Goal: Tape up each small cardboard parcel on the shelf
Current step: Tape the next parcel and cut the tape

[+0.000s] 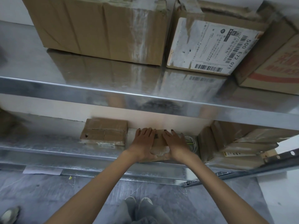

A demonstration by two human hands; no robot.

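Small brown cardboard parcel [158, 137] sits at the front edge of the lower steel shelf [48, 143] — left hand [144, 141] and right hand [176, 143] press it flat-fingered, gripping nothing. Uneven pressure could crease the clear tape [160, 150] or push it off.

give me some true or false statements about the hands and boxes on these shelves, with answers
1. Both the left hand and the right hand lie flat on the small parcel. True.
2. The left hand grips the tape roll. False: what looks like a tape roll lies on the lower shelf, just right of the right hand.
3. A flat taped parcel lies left of the hands. True.
4. The labelled box stands on the lower shelf. False: it is on the upper shelf.
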